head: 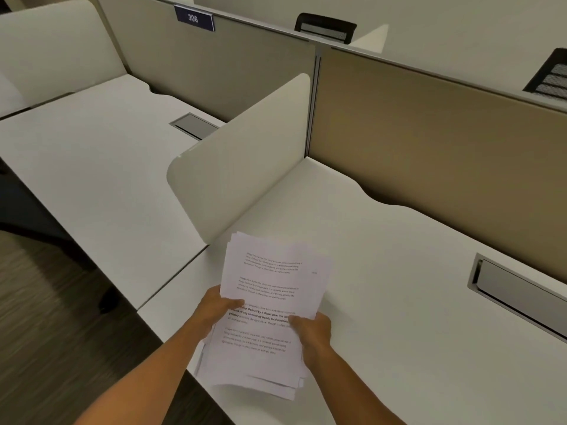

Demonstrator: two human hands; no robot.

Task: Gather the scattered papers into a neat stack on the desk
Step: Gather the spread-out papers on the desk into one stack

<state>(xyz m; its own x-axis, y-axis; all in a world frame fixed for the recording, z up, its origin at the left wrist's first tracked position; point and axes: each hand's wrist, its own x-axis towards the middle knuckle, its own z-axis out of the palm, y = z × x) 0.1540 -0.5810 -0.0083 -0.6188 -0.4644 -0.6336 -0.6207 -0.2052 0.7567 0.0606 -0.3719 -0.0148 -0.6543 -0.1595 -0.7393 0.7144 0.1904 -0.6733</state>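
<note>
A bundle of white printed papers [270,280] is held just above the white desk [399,302], near its front left corner. My left hand [214,311] grips the bundle's left edge, thumb on top of the text. My right hand [311,331] grips the right edge, thumb on the top sheet. The sheets are roughly aligned, but the lower corners fan out unevenly. The bottom of the bundle hangs past the desk's front edge.
A rounded white divider panel [245,154] stands left of the papers, separating a neighbouring desk [92,167]. A tan partition wall [445,142] runs along the back. A grey cable hatch [518,292] is set in the desk at right. Dark floor lies lower left.
</note>
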